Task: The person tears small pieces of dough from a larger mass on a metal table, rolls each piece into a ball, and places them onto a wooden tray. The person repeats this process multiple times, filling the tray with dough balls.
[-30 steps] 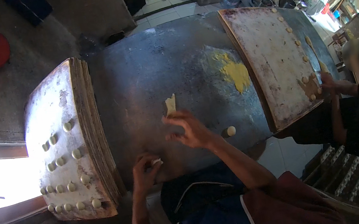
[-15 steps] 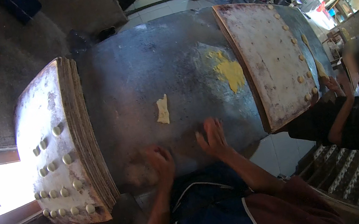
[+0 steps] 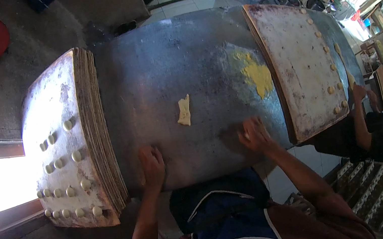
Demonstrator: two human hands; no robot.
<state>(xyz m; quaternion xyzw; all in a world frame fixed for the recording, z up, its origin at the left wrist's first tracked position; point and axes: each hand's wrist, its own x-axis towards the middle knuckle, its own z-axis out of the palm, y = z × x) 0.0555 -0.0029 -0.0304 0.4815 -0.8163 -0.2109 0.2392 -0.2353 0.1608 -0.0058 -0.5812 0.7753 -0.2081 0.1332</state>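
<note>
A grey worktable (image 3: pixel 157 69) stretches in front of me. Over its near edge at left, my left hand (image 3: pixel 152 165) rests low with fingers loosely bent and nothing visible in it. Farther right, my right hand (image 3: pixel 256 136) is just above or on the tabletop, thumb apart from its bent fingers, and it too appears to hold nothing. Between and beyond my hands lies a small, flat, pale piece of dough (image 3: pixel 183 111), touched by neither. Past my right hand, a yellow smear of soft paste or fat (image 3: pixel 258 77) is spread on the table.
At left stands a stack of boards (image 3: pixel 62 98) bearing several small round dough pieces (image 3: pixel 76 155). Another board (image 3: pixel 290 66) at right carries more of them along its far-right side. Beyond it, a co-worker's hand (image 3: pixel 359 91) touches a dough strip (image 3: pixel 350 80). A twisted metal rack (image 3: pixel 373 190) stands lower right.
My hands have moved apart, the left one leftward and the right one rightward. The view has shifted slightly. The co-worker's hands have moved nearer together at the dough strip.
</note>
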